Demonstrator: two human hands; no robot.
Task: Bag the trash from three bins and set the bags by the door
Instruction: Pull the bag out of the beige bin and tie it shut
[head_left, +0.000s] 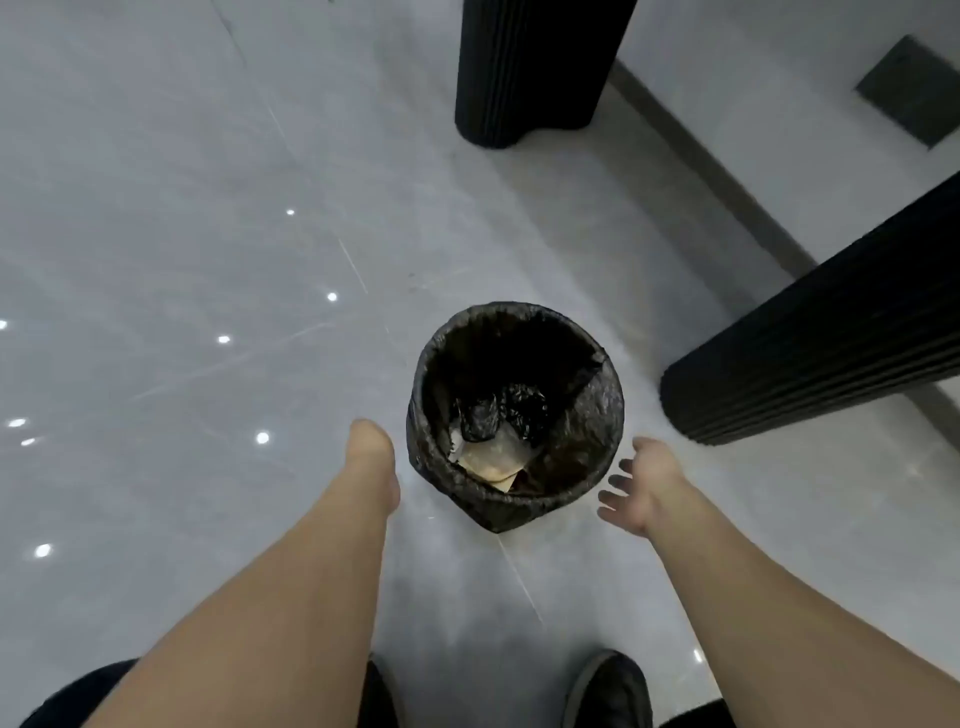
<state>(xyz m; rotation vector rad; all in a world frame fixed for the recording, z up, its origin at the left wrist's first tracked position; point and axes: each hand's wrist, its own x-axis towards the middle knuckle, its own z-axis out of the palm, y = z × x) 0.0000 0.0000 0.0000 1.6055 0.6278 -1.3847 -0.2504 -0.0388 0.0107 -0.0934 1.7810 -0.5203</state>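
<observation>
A small round bin (597, 410) lined with a black trash bag stands on the pale tiled floor just ahead of me. Inside lie crumpled black plastic (498, 413) and tan paper scraps (491, 460). My left hand (371, 457) hangs just left of the bin's rim, seen from the back with its fingers hidden, and it holds nothing that I can see. My right hand (641, 483) hovers just right of the rim, fingers spread and empty. Neither hand touches the bag.
Two black ribbed pillars stand nearby, one (530, 67) at the back and one (810, 353) close to the right of the bin. A white wall with a grey skirting (717, 166) runs along the right. My dark shoes (608, 691) are at the bottom.
</observation>
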